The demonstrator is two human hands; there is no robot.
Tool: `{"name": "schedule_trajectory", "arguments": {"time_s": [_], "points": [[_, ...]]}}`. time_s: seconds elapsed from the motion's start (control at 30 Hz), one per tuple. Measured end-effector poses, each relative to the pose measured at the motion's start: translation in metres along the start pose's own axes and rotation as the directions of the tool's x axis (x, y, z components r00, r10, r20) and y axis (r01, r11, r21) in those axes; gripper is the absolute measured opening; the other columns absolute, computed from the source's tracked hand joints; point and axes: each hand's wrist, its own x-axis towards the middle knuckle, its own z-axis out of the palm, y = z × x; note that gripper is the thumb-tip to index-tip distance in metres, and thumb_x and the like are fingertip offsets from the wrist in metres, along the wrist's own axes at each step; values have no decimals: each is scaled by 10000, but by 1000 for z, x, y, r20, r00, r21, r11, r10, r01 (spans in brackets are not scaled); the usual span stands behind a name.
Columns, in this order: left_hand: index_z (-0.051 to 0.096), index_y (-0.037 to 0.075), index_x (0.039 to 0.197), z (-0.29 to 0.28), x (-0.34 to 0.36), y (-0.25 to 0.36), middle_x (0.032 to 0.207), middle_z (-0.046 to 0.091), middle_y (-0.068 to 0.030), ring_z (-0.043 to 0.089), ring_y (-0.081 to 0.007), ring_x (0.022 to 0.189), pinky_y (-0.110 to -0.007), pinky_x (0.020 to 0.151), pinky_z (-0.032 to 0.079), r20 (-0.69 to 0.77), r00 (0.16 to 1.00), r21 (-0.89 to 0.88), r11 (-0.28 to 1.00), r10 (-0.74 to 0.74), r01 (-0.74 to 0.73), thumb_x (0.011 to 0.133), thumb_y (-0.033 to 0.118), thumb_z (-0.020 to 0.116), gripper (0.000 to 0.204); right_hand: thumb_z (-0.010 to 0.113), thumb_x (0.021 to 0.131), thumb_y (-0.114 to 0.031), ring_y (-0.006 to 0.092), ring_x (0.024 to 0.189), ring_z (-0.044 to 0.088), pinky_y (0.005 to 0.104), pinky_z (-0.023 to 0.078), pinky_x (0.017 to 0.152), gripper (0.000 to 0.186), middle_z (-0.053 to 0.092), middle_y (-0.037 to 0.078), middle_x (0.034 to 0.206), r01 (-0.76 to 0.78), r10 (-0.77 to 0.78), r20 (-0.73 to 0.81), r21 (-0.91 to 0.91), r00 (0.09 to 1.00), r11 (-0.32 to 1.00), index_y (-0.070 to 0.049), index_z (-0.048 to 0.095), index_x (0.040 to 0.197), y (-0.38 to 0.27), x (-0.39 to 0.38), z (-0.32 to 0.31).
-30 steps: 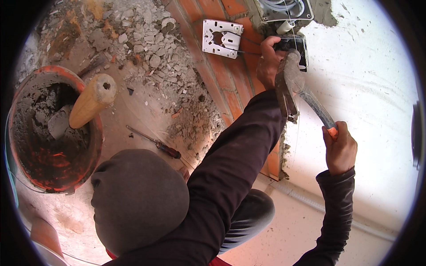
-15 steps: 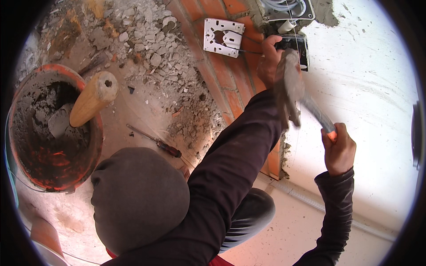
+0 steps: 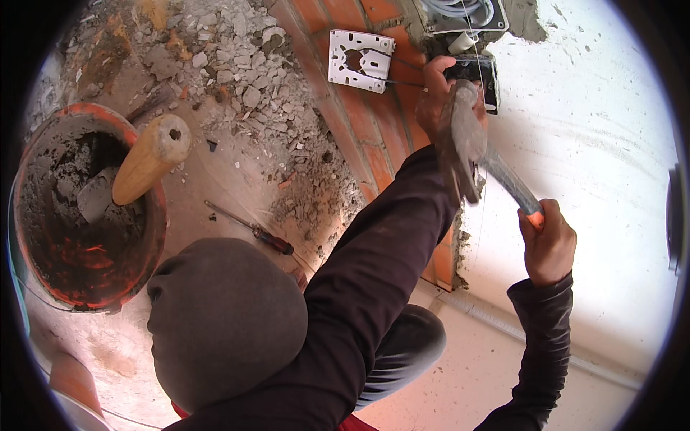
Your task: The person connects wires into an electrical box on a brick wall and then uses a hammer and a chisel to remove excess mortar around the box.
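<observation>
My left hand [image 3: 437, 97] has curled fingers at a black recessed box [image 3: 489, 79] at the edge of the white wall [image 3: 575, 129]; what they grip is hidden behind the hammer. My right hand [image 3: 550, 244] is closed on the orange-ended handle of a hammer [image 3: 467, 133], whose head overlaps my left hand and wrist in the view. A white perforated plate [image 3: 374, 43] lies on the red brickwork [image 3: 381, 165], left of the box, with thin dark wires attached. Above, a second box holds coiled grey cable [image 3: 456, 13], with a short white tube below it.
An orange bucket [image 3: 154, 237] of grey mortar at left has a wooden-handled tool [image 3: 144, 165] in it. Beside it lie a screwdriver [image 3: 269, 241] and broken rubble [image 3: 237, 72]. A grey-capped head [image 3: 226, 316] fills the lower middle. A pale conduit [image 3: 496, 323] runs along the lower right.
The hammer head has swung a little down and back up, blurring on the way. My right hand has shifted slightly left; my left hand stays by the box.
</observation>
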Motion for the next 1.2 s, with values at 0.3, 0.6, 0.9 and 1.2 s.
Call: {"name": "schedule_trajectory", "arguments": {"time_s": [0.3, 0.6, 0.9, 1.2], "points": [[485, 107, 1164, -10, 10, 0, 732, 654, -60, 654, -252, 644, -342, 595, 500, 75, 995, 40, 997, -63, 60, 755, 126, 743, 484, 735, 831, -140, 392, 639, 628, 413, 489, 542, 241, 625, 185, 720, 50, -50, -40, 7, 998, 999, -31, 538, 916, -5, 6, -4], [503, 130, 1156, -4, 6, -2, 674, 653, -21, 635, -268, 638, -396, 612, 490, 66, 993, -43, 994, -97, 100, 679, 154, 776, 550, 735, 831, -143, 388, 645, 634, 406, 492, 550, 245, 624, 189, 724, -1, 1, -6, 0, 1000, 1000, -26, 539, 919, 1, 3, -1], [525, 122, 1168, -9, 6, -13, 730, 682, -22, 605, -214, 609, -368, 620, 493, 102, 992, -140, 986, -73, 87, 697, 156, 796, 544, 728, 823, -102, 392, 615, 613, 396, 479, 535, 222, 597, 190, 695, -13, 14, -29, 43, 999, 999, -30, 537, 909, -6, -7, -5], [535, 54, 1157, -29, 6, 9, 875, 610, -82, 579, -217, 721, -366, 635, 478, 202, 974, -144, 981, -100, 130, 710, 81, 744, 495, 667, 884, -88, 256, 529, 563, 317, 444, 531, 153, 551, 140, 631, -200, 221, -82, 206, 972, 958, -4, 554, 940, 12, -48, 5]]}}
